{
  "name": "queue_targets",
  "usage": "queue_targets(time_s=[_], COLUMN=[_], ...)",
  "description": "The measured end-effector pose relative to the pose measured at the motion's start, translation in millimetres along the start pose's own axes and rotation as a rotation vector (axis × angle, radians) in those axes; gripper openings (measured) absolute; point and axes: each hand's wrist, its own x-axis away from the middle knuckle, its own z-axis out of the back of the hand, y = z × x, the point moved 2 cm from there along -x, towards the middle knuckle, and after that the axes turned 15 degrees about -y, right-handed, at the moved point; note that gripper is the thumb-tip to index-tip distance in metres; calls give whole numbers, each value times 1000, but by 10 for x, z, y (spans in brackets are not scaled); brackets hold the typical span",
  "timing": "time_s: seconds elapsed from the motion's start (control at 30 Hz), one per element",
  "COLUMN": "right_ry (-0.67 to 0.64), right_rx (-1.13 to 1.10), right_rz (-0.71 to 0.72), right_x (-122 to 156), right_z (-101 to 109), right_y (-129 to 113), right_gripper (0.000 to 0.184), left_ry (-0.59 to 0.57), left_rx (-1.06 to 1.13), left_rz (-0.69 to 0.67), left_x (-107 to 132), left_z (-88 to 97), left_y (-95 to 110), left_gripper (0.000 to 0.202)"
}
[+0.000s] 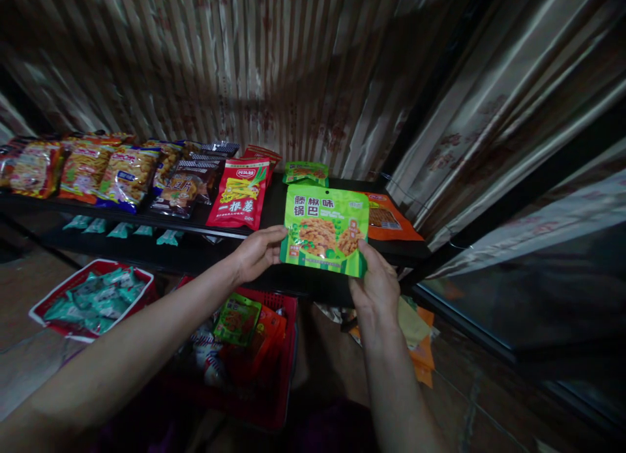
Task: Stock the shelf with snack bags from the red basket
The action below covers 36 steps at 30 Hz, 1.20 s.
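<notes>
A bright green snack packet [324, 228] is held upright over the front of a black shelf [274, 208]. My left hand [258, 252] pinches its lower left edge and my right hand [375, 280] grips its lower right corner. A second green packet [306, 172] lies on the shelf just behind it. An orange packet [390, 219] lies to the right. A red packet [239, 193] leans to the left of the held one.
Several snack bags [98, 169] line the shelf's left part, with small teal packets [122, 229] on a lower ledge. A red basket [264, 375] of snacks sits on the floor below; a red tray [92, 296] of teal packets stands to its left. Curtains hang behind.
</notes>
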Motion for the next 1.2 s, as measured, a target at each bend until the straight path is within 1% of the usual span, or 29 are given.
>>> queue_targets(time_s=[0.1, 0.2, 0.3, 0.4, 0.5, 0.57, 0.63, 0.73, 0.77, 0.83, 0.9, 1.07, 1.2], right_ry=[58, 74, 39, 4, -10, -72, -179, -343, -383, -422, -416, -345, -322], right_rx=[-20, -28, -26, -18, -14, -2, 10, 13, 15, 21, 27, 73, 147], right_rz=[10, 14, 12, 11, -20, -58, -107, -193, -214, -224, -204, -112, -145], right_x=[-6, -8, -26, -52, -58, -44, -14, 42, 58, 78, 87, 81, 40], right_z=[-16, -19, 4, 37, 53, 40, 13, -27, -37, -47, -52, -52, -9], right_y=[-37, -31, 10, 46, 46, 25, 0, -23, -26, -26, -18, -9, -62], right_gripper=[17, 15, 17, 20, 22, 22, 25, 32, 34, 36, 34, 27, 32], left_ry=[-65, -45, -22, -25, -6, 34, 64, 62, 61, 64, 72, 79, 83], left_rx=[-58, -134, -177, -208, -214, -183, -149, -122, -117, -104, -89, -89, -95], left_rz=[79, 80, 68, 77, 74, 51, 17, -43, -58, -77, -73, -38, -20], left_x=[84, 131, 162, 191, 206, 201, 184, 141, 126, 99, 81, 62, 48], left_z=[-56, -98, -128, -159, -190, -209, -231, -263, -267, -260, -237, -189, -193], left_y=[-73, -113, -100, -65, -39, -27, -18, -1, 3, 7, 2, -9, -21], left_gripper=[14, 12, 14, 16, 17, 17, 17, 17, 17, 17, 16, 16, 16])
